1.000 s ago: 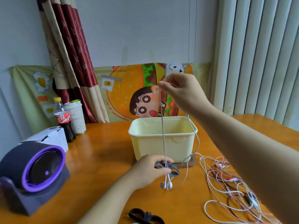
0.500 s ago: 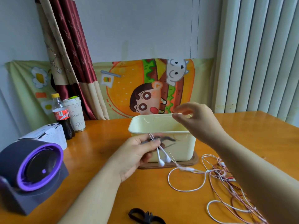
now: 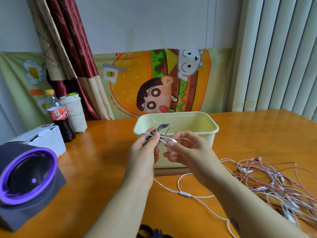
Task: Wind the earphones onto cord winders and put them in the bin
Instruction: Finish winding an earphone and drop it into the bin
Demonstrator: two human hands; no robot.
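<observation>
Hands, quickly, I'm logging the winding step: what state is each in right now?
Left hand: holding the grey cord winder.
Right hand: pinching the white earphones beside the winder.

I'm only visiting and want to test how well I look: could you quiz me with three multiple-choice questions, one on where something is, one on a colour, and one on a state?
1. Where is the tangle of earphones relative to the bin? A inside it; B to its left; C to its right.
2. The bottle has a cap that is: A yellow; B red; C blue.
3. The left hand is: A lying flat and open; B gripping a grey winder; C hanging empty.

Answers: 1 C, the tangle sprawls to the bin's right. 2 A, the cap shows yellow. 3 B, its fingers curl round the winder before the bin.
</observation>
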